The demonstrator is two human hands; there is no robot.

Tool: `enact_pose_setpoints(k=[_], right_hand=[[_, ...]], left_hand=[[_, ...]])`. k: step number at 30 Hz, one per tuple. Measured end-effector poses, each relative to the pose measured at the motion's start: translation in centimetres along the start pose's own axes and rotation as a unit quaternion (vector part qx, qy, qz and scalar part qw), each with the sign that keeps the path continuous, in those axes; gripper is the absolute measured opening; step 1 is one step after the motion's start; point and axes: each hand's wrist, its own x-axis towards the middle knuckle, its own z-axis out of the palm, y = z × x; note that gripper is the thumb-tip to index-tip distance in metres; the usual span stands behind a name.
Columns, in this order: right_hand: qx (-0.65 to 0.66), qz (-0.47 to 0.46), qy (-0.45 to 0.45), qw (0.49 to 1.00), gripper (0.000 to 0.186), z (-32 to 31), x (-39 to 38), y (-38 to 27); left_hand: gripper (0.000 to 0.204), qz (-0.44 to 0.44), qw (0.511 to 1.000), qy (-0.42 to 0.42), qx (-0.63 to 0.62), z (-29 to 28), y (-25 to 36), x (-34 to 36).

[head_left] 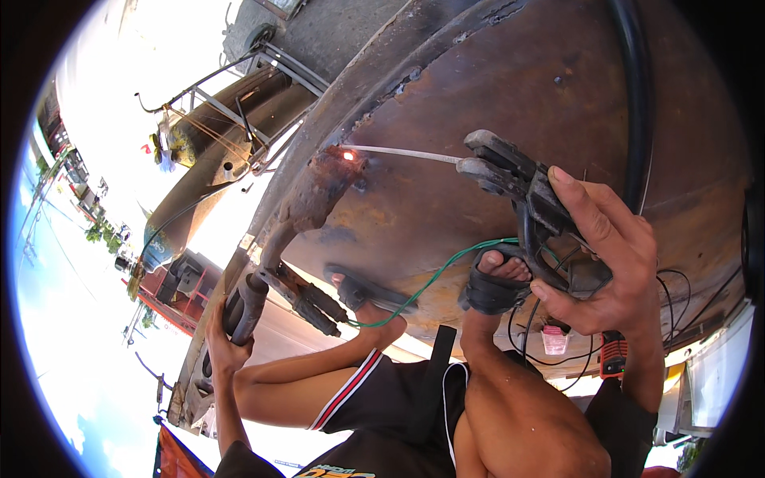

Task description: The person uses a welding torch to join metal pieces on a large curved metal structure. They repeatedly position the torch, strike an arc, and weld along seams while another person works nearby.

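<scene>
My right hand (602, 247) holds a black electrode holder (510, 175) by its handle, with the fingers over the top and the thumb underneath. A thin grey welding rod (406, 151) sticks out of its jaws to the left. The rod's tip is at a small glowing orange spot (349, 155) on the rim of a large rusty steel plate (478, 103). My left hand (225, 342) is closed around a dark, rusty pipe-like piece (247, 311) at the left rim. Beside it, a dark clamp (307, 303) grips the metal, with a green cable (434, 287) running from it.
My sandalled feet (494, 287) rest on the curved plate. A thick black hose (635, 95) crosses the plate's right side. Black cables and a red machine (613, 354) lie at lower right. Beyond the left rim are a metal frame (215, 103) and a rusty cylinder (191, 191).
</scene>
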Motion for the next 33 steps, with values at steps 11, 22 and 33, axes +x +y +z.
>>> enact_pose_setpoints(k=[11,22,33], right_hand=[[-0.002,-0.010,0.016,1.000,0.091,1.2,-0.4,1.5],[-0.003,-0.013,0.002,1.000,0.090,1.3,-0.7,1.4],[-0.006,-0.009,-0.004,1.000,0.088,1.8,-0.4,1.3]], left_hand=[[0.095,-0.036,0.998,-0.038,-0.027,0.0,-1.0,-0.1],[0.084,0.029,0.999,0.018,-0.032,0.3,0.0,0.2],[0.086,0.044,0.999,0.017,-0.022,0.1,0.2,0.3]])
